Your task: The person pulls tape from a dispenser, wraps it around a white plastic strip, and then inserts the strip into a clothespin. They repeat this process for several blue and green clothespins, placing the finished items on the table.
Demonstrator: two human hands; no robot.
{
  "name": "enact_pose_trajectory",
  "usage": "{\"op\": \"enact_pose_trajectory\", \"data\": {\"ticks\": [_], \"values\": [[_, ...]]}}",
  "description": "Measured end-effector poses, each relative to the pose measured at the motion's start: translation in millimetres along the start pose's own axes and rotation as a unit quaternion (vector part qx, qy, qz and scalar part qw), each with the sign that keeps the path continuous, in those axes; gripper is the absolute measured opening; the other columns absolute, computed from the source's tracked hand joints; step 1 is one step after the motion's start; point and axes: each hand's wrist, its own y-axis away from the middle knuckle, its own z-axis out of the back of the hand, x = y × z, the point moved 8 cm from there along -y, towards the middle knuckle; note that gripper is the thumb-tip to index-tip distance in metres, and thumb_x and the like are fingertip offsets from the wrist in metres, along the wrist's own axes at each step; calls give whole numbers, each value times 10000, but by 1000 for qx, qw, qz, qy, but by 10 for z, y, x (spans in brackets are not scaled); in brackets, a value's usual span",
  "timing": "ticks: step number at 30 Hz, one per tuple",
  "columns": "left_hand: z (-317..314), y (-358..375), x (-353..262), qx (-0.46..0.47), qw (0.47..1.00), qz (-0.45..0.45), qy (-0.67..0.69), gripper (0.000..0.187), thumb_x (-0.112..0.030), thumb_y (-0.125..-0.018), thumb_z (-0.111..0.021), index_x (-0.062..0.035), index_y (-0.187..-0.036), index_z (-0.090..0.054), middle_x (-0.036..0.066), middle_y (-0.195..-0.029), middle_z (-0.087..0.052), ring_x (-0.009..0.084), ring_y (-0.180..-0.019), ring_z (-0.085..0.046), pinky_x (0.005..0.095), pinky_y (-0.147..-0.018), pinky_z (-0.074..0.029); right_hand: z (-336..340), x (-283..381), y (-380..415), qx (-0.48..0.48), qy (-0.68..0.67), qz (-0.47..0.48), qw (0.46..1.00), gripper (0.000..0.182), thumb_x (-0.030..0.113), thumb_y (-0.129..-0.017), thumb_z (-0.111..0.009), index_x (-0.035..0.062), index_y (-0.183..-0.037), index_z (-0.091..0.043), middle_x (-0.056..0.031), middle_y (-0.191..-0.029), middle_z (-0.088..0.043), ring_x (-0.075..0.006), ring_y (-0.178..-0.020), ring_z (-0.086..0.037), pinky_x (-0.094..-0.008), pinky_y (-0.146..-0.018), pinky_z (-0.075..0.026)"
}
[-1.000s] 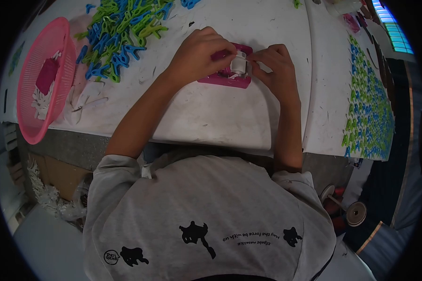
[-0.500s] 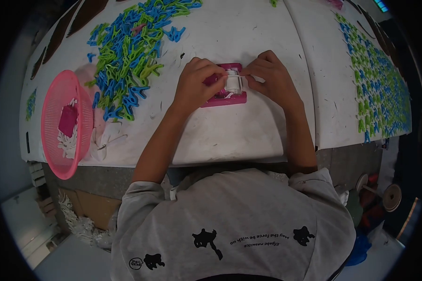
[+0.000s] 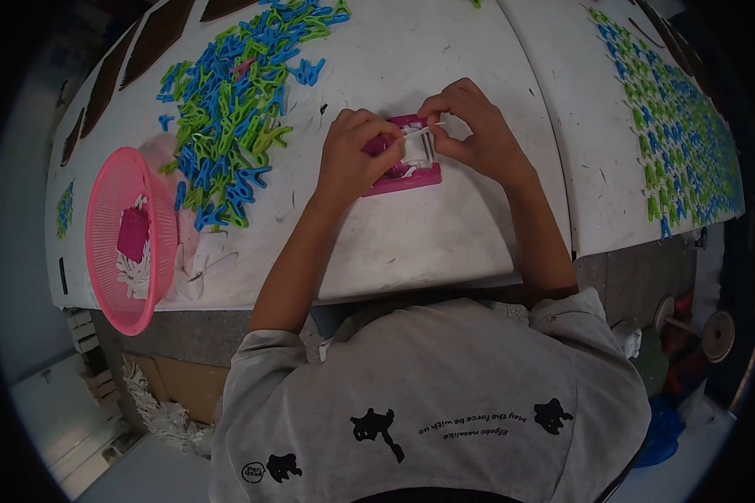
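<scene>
Far left there's a pink basket (image 3: 166,226), tipped-looking through that fisheye, with a dark pink block (image 3: 132,235) sitting on some white pieces (image 3: 134,277). Next over is a big loose heap of blue and green clips (image 3: 226,126) on the table (image 3: 436,243). It's well clear of the hands, and I'd leave it that way so nothing snags.

The left hand (image 3: 350,155) is on the left side of the small pink holder (image 3: 415,178), thumb and forefinger together on one end of a thin white strand (image 3: 419,130). That strand runs across just above the white roll (image 3: 414,153) in the holder, sloping up a bit to the right. IMO that left pinch should be the anchor: short grip, firm, low over the roll, so the strand doesn't sag or twist.

The right hand (image 3: 486,138) has its thumb and forefinger curled around the other end. Honestly can't tell if the tips are clamped on it or slightly apart. I'd want a light fingertip pinch there, pulling even and in line with the left, no jerking, or the holder could skid.

Far right, more clips (image 3: 679,142) lie in neat rows, well apart from all this.
</scene>
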Motion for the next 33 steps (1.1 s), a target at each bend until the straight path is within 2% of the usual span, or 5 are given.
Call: {"op": "enact_pose_trajectory", "data": {"ticks": [14, 16, 19, 29, 33], "values": [[17, 11, 45, -34, 999, -10, 20, 215, -155, -682, -773, -78, -868, -698, 49, -787, -589, 253, -788, -535, 360, -727, -438, -266, 227, -303, 45, -65, -2, 997, 244, 20, -764, -674, 81, -998, -639, -32, -844, -566, -160, -819, -564, -277, -712, -493], [9, 3, 46, -43, 999, -16, 16, 234, -158, -677, -777, -76, -883, -700, 50, -793, -593, 255, -784, -534, 363, -722, -436, -373, 181, -328, 88, -57, -43, 994, 227, 37, -772, -663, 79, -994, -642, -26, -855, -577, -162, -825, -557, -278, -724, -496], [8, 18, 52, -56, 998, -22, 24, 263, -163, -677, -782, -72, -912, -706, 52, -804, -601, 256, -805, -545, 366, -743, -442, -443, 233, -343, 94, -25, 9, 995, 216, 38, -774, -656, 77, -985, -641, -20, -864, -593, -169, -838, -551, -283, -735, -498], [233, 90, -43, -117, 984, -24, 129, 258, -56, -677, -762, -42, -927, -699, 45, -823, -574, 161, -744, -564, 272, -636, -453, -229, 519, -407, 47, -13, 58, 997, 246, 12, -728, -663, 78, -964, -637, -21, -851, -611, -179, -850, -556, -293, -677, -520], [287, 76, -18, -121, 978, -12, 171, 215, -26, -699, -768, -28, -897, -685, 39, -821, -567, 129, -737, -557, 250, -636, -440, -221, 628, -430, 52, -3, 108, 993, 463, 75, -680, -712, 104, -1135, -629, -30, -871, -608, -219, -876, -549, -329, -778, -494]]}}
